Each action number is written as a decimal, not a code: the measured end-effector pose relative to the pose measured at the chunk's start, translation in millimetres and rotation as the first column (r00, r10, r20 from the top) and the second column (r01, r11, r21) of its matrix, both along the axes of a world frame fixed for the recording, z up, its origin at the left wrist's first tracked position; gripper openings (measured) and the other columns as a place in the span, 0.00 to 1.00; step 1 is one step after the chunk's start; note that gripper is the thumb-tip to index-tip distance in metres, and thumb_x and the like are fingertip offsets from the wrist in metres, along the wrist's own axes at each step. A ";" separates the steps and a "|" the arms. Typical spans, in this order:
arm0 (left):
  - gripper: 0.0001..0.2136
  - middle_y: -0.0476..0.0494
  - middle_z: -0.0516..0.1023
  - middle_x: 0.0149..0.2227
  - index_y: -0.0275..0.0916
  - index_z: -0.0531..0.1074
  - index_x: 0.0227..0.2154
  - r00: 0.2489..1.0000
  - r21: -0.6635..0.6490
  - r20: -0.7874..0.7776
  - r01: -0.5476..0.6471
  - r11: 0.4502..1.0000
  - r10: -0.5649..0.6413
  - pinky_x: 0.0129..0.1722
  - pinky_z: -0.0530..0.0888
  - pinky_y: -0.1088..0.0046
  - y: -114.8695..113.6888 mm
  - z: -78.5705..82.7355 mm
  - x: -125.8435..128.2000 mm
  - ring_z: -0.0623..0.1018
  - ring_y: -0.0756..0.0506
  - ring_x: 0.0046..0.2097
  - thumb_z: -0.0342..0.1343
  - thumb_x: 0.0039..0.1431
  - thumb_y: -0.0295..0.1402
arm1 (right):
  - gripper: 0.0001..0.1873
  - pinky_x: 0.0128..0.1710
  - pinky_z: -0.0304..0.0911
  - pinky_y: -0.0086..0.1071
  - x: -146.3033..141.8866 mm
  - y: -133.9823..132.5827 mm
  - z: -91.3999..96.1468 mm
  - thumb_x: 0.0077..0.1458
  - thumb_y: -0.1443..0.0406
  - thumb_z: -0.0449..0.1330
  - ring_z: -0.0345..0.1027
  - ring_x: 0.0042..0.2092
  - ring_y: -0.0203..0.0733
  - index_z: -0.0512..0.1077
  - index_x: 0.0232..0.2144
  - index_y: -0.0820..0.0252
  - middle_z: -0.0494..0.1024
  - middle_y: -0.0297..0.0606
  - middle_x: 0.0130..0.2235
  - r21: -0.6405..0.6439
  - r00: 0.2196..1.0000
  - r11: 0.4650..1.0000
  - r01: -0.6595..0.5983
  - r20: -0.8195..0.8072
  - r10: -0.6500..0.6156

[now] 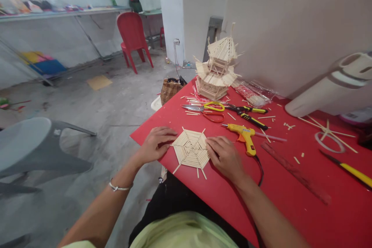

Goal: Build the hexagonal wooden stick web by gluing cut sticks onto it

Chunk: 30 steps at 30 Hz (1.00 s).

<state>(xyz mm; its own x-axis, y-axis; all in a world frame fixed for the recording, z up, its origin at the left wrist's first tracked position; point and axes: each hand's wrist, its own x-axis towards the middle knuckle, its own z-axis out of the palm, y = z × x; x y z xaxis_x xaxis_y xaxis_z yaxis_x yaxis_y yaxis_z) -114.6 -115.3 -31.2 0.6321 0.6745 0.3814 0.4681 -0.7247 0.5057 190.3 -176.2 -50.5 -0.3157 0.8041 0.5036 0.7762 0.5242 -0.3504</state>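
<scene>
A flat hexagonal panel of thin wooden sticks (190, 151) lies near the edge of the red table, stick ends jutting from its corners. At its left corner, my left hand (158, 143) has its curved fingers and thumb closed about a protruding stick end. My right hand (225, 157) grips the opposite edge, its fingertips hiding a bit of the rim. Right of that hand lies a yellow glue gun (242, 135) with a black cord. Beyond the panel are scissors with yellow and red handles (203, 107) and black-and-yellow pliers (248, 114).
A pagoda-like stick model (216, 69) stands at the table's far corner, beside bagged sticks (251, 93). To the right are a white cylinder (325, 85), a tape ring (329, 142), a yellow-handled tool (353, 168) and a dark red strip (293, 172). Stick offcuts lie scattered.
</scene>
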 end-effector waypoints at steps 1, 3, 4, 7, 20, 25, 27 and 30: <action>0.16 0.41 0.80 0.52 0.45 0.79 0.48 1.000 0.002 -0.001 0.006 1.000 -0.006 0.56 0.70 0.56 0.1 0.2 -0.5 0.77 0.40 0.54 0.53 0.61 0.25 | 0.12 0.52 0.67 0.44 -0.2 -0.2 0.4 0.65 0.66 0.56 0.71 0.48 0.47 0.76 0.47 0.58 0.81 0.41 0.47 0.004 1.000 1.000 0.005 -0.001 -0.005; 0.21 0.42 0.80 0.53 0.45 0.78 0.49 1.000 0.004 -0.004 0.012 1.000 -0.012 0.57 0.69 0.55 -0.2 0.1 -1.4 0.77 0.40 0.55 0.52 0.56 0.22 | 0.12 0.52 0.67 0.44 -0.5 -0.8 2.0 0.65 0.66 0.56 0.71 0.49 0.47 0.76 0.48 0.58 0.81 0.41 0.48 0.011 1.000 1.000 0.026 0.000 -0.026; 0.23 0.42 0.80 0.53 0.45 0.78 0.50 1.000 0.004 -0.009 0.010 1.000 -0.010 0.58 0.69 0.54 -0.5 -0.1 -1.8 0.76 0.39 0.56 0.51 0.53 0.20 | 0.13 0.53 0.66 0.44 -0.6 -1.4 3.1 0.65 0.66 0.56 0.70 0.50 0.48 0.76 0.48 0.58 0.81 0.41 0.49 0.014 0.999 0.999 0.033 0.003 -0.033; 0.29 0.44 0.78 0.56 0.45 0.78 0.51 0.999 0.005 -0.036 -0.012 1.000 0.012 0.60 0.68 0.53 -1.7 -1.3 -2.2 0.73 0.38 0.59 0.51 0.46 0.19 | 0.15 0.56 0.63 0.46 -1.1 -3.3 6.5 0.64 0.65 0.56 0.67 0.56 0.50 0.76 0.51 0.57 0.78 0.40 0.54 0.004 1.000 1.000 0.009 0.030 -0.010; 0.29 0.44 0.78 0.57 0.47 0.78 0.51 0.998 -0.020 -0.049 -0.041 0.999 0.040 0.60 0.67 0.50 -2.7 -3.7 -1.8 0.73 0.37 0.60 0.51 0.46 0.20 | 0.17 0.58 0.59 0.49 -4.4 -4.9 8.6 0.63 0.65 0.57 0.64 0.58 0.50 0.75 0.53 0.53 0.77 0.39 0.57 -0.070 0.991 0.994 -0.087 0.096 0.094; 0.28 0.44 0.78 0.56 0.47 0.78 0.51 0.998 -0.013 -0.042 -0.038 0.999 0.037 0.60 0.68 0.52 -1.6 -6.2 -1.9 0.74 0.37 0.59 0.52 0.48 0.21 | 0.18 0.57 0.62 0.48 -3.5 -4.6 5.2 0.64 0.65 0.56 0.66 0.58 0.50 0.74 0.55 0.55 0.76 0.41 0.58 -0.098 0.989 0.990 -0.103 0.096 0.112; 0.26 0.43 0.78 0.56 0.47 0.78 0.51 0.998 -0.012 -0.043 -0.035 0.999 0.034 0.59 0.68 0.52 -1.2 -6.4 -1.7 0.74 0.37 0.58 0.52 0.49 0.22 | 0.19 0.57 0.62 0.48 -3.4 -4.6 4.4 0.64 0.65 0.55 0.67 0.57 0.50 0.74 0.55 0.56 0.75 0.42 0.59 -0.108 0.989 0.989 -0.100 0.096 0.111; 0.25 0.43 0.78 0.56 0.47 0.78 0.51 0.998 -0.011 -0.051 -0.036 0.999 0.036 0.59 0.68 0.53 -1.0 -6.0 -1.3 0.74 0.38 0.58 0.53 0.51 0.22 | 0.18 0.57 0.63 0.48 -3.5 -4.5 3.9 0.64 0.65 0.56 0.67 0.57 0.50 0.74 0.55 0.56 0.75 0.42 0.59 -0.111 0.989 0.989 -0.097 0.097 0.108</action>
